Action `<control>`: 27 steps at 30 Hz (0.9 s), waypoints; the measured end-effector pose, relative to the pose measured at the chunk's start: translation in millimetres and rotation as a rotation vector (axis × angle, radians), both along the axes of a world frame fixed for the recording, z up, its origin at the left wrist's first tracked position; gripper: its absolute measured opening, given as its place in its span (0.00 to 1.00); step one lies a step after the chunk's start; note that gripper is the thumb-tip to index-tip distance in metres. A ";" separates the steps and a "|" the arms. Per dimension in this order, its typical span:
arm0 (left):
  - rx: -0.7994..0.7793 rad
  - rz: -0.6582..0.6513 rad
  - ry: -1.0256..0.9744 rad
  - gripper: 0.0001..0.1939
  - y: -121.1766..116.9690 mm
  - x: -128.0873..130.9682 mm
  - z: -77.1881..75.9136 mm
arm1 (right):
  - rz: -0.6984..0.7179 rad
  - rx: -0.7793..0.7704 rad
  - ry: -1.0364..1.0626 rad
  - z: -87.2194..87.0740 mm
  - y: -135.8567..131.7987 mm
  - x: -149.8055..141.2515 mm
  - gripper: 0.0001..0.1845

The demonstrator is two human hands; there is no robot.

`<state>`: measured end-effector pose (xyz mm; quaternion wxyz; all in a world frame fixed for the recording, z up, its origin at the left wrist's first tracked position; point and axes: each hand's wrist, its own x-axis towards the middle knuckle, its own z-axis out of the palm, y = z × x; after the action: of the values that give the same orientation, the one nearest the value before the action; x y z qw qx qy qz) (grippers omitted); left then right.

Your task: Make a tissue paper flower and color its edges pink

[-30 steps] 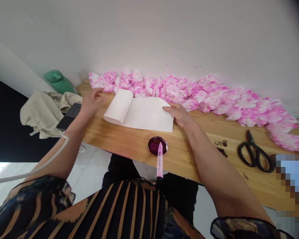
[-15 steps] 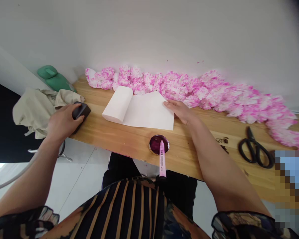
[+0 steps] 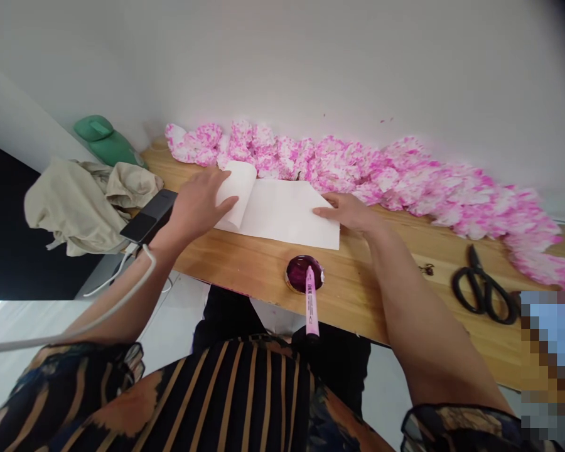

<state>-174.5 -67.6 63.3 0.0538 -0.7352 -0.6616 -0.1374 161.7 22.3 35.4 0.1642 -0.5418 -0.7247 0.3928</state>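
Note:
A strip of white paper lies across the wooden table, its left end curled over into a loose roll. My left hand is closed around that rolled end, thumb and fingers on its near and far sides. At the opposite end, my right hand has the paper's right edge, with fingers over the corner. Just in front of the paper sits a small round dish of dark purple liquid. A pink marker leans on the dish, its tip inside and its dark end past the table edge.
Crumpled pink-and-white paper flowers line the wall. A black power bank with a white cable lies beside my left wrist, near a beige cloth and a green object. Black scissors lie on the right.
My left hand has let go of the black power bank and moved right onto the rolled end of the paper. My right hand stays at the paper's right edge.

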 end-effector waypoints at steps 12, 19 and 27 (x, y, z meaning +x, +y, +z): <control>-0.230 -0.086 -0.028 0.34 49.1 16.8 -10.1 | -0.013 0.421 -0.435 -28.3 -21.1 -56.8 0.24; -0.214 0.013 -0.162 0.29 31.0 -13.9 19.3 | 0.041 0.312 -0.621 1.1 -13.5 -22.8 0.25; -0.202 0.145 -0.057 0.25 17.9 -11.2 20.6 | 0.122 0.655 -0.529 27.5 -35.7 -35.7 0.23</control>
<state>-185.7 -49.7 83.9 -0.0296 -0.6829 -0.7247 -0.0868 126.0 -13.4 62.9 0.1125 -0.4993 -0.8591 -0.0021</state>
